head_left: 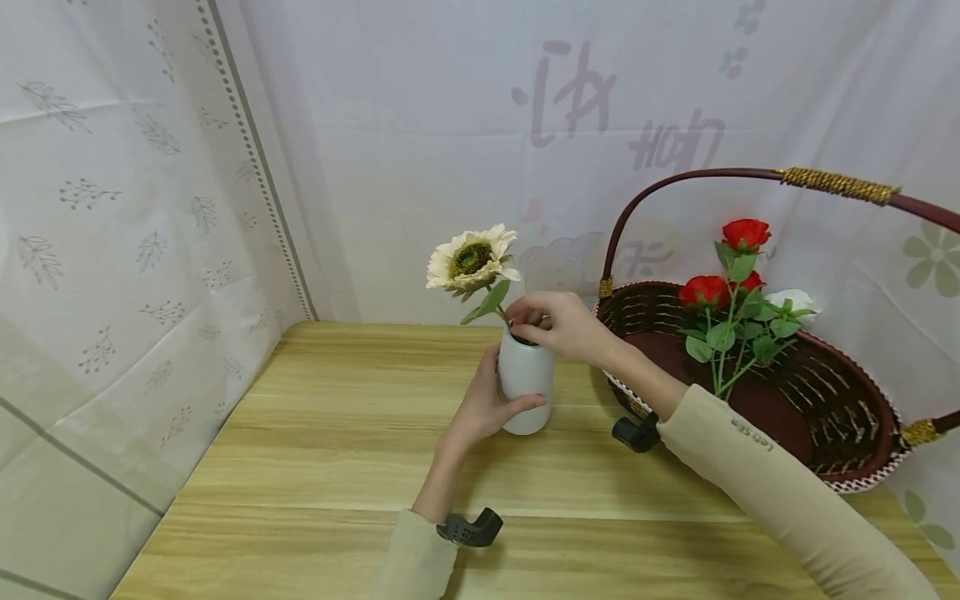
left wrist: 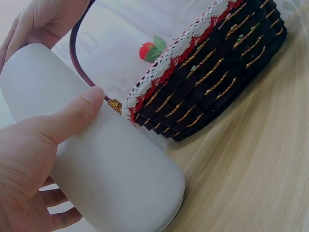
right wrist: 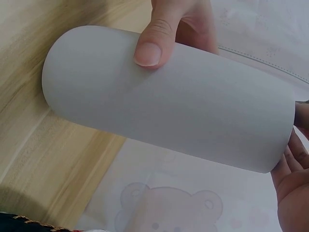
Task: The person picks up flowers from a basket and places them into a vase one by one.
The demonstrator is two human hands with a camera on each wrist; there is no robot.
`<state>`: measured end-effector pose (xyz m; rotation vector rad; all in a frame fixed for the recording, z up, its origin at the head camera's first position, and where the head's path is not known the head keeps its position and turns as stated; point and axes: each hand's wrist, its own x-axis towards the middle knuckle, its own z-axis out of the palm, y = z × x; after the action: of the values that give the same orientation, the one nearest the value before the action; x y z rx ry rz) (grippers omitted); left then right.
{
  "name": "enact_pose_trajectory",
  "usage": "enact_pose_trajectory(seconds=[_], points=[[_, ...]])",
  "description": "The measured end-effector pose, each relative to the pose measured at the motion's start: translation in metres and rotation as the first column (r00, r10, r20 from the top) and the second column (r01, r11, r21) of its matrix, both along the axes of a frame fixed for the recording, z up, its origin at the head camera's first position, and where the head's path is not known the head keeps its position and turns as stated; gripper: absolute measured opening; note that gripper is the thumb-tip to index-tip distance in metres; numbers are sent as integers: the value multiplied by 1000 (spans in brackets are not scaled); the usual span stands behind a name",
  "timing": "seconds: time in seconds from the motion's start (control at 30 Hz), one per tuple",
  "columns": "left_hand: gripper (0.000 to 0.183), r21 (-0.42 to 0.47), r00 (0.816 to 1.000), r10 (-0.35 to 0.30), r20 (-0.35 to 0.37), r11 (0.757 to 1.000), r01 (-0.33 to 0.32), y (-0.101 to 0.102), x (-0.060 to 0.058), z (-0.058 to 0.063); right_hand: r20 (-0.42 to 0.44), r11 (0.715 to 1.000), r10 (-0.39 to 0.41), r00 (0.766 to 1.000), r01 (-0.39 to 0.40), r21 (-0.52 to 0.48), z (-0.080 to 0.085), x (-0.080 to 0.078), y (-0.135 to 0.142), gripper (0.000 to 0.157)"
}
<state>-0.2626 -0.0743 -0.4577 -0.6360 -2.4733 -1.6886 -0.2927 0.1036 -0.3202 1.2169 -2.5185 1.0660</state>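
Note:
A white vase (head_left: 527,383) stands on the table, and my left hand (head_left: 482,402) grips its side, thumb across the front. In the left wrist view the thumb lies along the white vase (left wrist: 116,159). At the vase's mouth, my right hand (head_left: 562,327) pinches the stem of a cream sunflower (head_left: 472,260) with a dark green centre. The bloom leans left above the rim, with green leaves (head_left: 487,302) below it. The stem's lower end is hidden inside the vase. In the right wrist view, the right hand's fingers (right wrist: 294,193) are at the rim.
A dark woven basket (head_left: 847,375) with a tall handle (head_left: 693,175) stands at the right, beneath and beyond the right forearm. In it are several red roses (head_left: 746,234) and a white flower (head_left: 789,300). A patterned curtain (head_left: 420,150) hangs behind the wooden table (head_left: 322,467).

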Motion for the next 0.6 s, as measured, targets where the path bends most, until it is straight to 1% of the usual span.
enact_pose_trajectory(seconds=[0.3, 0.53, 0.6], points=[[96, 23, 1000, -21, -19, 1000, 22, 0, 0, 1, -2, 1000, -8, 1000, 8, -26, 2, 3, 1, 18], [93, 54, 1000, -20, -21, 998, 22, 1, 2, 3, 17, 998, -32, 999, 33, -48, 5, 7, 4, 18], [93, 63, 999, -22, -29, 998, 23, 2, 1, 2, 7, 998, -38, 999, 39, -55, 7, 8, 5, 18]])
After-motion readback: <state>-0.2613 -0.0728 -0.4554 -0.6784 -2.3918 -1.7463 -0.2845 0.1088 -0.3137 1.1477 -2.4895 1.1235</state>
